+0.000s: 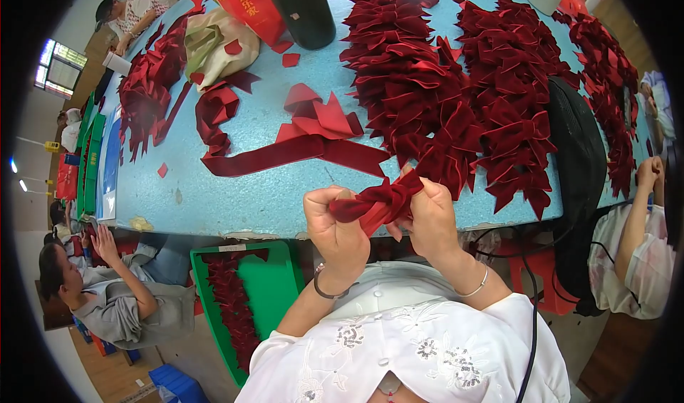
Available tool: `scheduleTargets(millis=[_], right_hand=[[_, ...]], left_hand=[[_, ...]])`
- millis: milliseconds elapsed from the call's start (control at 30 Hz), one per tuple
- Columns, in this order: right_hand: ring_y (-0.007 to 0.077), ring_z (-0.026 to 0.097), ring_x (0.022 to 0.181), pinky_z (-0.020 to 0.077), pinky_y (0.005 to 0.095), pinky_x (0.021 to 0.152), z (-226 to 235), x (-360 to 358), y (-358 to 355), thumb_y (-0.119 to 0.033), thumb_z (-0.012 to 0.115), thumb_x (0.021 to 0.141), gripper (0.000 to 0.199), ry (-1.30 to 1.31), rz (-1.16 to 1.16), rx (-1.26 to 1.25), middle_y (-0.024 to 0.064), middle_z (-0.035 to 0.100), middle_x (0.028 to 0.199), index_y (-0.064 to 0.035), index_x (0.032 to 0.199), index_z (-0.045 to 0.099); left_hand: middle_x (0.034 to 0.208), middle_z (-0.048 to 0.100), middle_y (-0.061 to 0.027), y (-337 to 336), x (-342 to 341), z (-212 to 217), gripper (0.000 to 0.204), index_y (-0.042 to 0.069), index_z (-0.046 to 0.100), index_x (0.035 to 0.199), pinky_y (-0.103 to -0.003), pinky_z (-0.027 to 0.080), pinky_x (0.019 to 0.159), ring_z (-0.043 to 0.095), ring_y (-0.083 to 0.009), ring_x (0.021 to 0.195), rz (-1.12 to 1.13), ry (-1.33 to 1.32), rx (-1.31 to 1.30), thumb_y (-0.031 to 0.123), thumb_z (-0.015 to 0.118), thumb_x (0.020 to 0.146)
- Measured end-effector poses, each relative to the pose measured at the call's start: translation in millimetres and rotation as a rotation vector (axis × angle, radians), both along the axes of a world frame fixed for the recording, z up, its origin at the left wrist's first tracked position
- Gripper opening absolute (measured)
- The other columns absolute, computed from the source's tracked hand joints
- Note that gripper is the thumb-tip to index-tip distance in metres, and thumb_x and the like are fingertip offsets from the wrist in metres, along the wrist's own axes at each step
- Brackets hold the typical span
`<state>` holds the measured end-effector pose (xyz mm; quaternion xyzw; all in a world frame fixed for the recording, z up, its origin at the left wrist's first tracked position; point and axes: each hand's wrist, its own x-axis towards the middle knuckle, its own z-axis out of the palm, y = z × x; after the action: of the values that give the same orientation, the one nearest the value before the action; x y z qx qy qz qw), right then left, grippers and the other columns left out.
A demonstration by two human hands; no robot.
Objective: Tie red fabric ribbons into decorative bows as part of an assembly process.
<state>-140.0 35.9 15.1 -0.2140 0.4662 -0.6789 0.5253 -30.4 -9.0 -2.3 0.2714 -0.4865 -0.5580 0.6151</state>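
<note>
A dark red velvet bow (381, 202) is held up over the near edge of the table, between my two hands. My left hand (333, 225) is closed, thumb and fingers pinching the bow's left loop. On the other side, my right hand (432, 218) grips the bow's right end, its fingers partly hidden behind the fabric. Just beyond my hands, a long red velvet ribbon (285, 159) lies across the table, with folded lengths of ribbon (317, 114) behind it. A big pile of finished bows (399, 54) stretches away from my right hand.
More bow rows (509, 104) lie to the right, beside a black bag (576, 146) at the blue table's (249, 210) edge. A dark tumbler (305, 11) and red bag (235, 0) stand at the back. Lower left, a green crate (274, 289) holds bows. People sit on both sides.
</note>
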Motion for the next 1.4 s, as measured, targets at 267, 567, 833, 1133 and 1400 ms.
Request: scheduleTargets(millis=[267,567,833,1133,1400], right_hand=[[0.0096,0.043,0.034,0.0295,0.0242,0.034,-4,-16,-4,-0.023,0.047,0.096,0.038,0.623,0.038,0.069,0.0037,0.055,0.052,-0.0005,0.066,0.057],[0.022,0.049,0.043,0.0357,0.033,0.04,-11,-16,-2,-0.003,0.056,0.08,0.018,1.241,-0.14,-0.047,0.0118,0.049,0.053,0.0016,0.064,0.051],[0.0335,0.048,0.05,0.0366,0.0389,0.044,-12,-11,1,0.003,0.056,0.067,0.012,1.473,-0.131,-0.081,0.0165,0.048,0.057,0.0018,0.064,0.044],[0.0289,0.052,0.05,0.0402,0.0341,0.045,-5,-20,6,0.003,0.059,0.068,0.008,1.179,0.009,-0.033,0.016,0.056,0.064,0.0035,0.075,0.055],[0.0208,0.059,0.056,0.0445,0.0305,0.049,-18,-16,4,0.003,0.06,0.077,0.012,1.155,-0.135,-0.376,0.0126,0.061,0.069,0.0027,0.089,0.06]], left_hand=[[0.082,0.053,-0.0019,-12,6,2,0.013,0.0,0.052,0.102,-0.019,0.04,0.064,0.047,-0.0054,0.073,-0.198,-0.102,0.115,0.01,0.051,0.094],[0.087,0.057,-0.0033,-14,25,8,0.018,-0.001,0.055,0.107,-0.021,0.044,0.066,0.052,-0.0069,0.074,-0.395,-0.283,0.367,0.003,0.051,0.09],[0.095,0.058,-0.0079,-4,11,3,0.038,-0.001,0.053,0.108,-0.025,0.047,0.073,0.056,-0.0121,0.081,-0.09,-0.521,0.081,-0.014,0.038,0.075],[0.092,0.062,-0.0095,-6,15,-6,0.028,-0.002,0.059,0.099,-0.026,0.049,0.073,0.06,-0.0154,0.083,-0.18,-0.499,-0.135,-0.013,0.038,0.082],[0.083,0.061,-0.0073,-21,31,3,0.029,0.0,0.058,0.097,-0.024,0.042,0.051,0.053,-0.0103,0.062,-0.79,-0.151,0.638,-0.013,0.039,0.08]])
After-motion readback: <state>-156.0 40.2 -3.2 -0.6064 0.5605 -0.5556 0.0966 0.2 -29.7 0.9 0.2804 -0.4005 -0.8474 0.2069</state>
